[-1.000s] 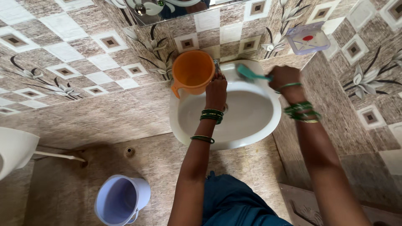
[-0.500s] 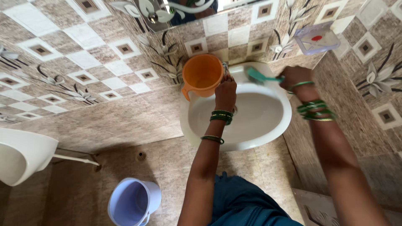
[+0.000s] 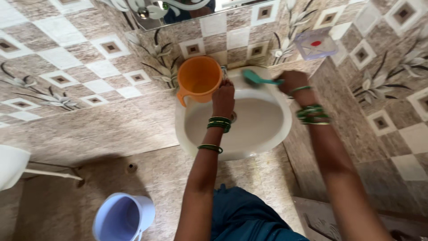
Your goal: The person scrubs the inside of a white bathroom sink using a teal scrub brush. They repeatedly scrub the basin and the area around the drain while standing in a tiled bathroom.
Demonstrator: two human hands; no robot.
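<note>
Orange mug [image 3: 199, 79], teal-green brush [image 3: 258, 79], white basin [image 3: 267, 134]. Lilac bucket [image 3: 122, 218]. Green bangles [image 3: 313, 114]. Wall tiles [image 3: 67, 76]: beige/brown marbled w/ white squares & leaf pattern.

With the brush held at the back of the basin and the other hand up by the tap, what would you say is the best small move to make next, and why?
Probably draw the green brush forward along the basin rim. The right hand holds it at the back edge, its head near the tap, while the left hand is at the tap beside the orange mug. The rest of the rim lies toward the person.
</note>
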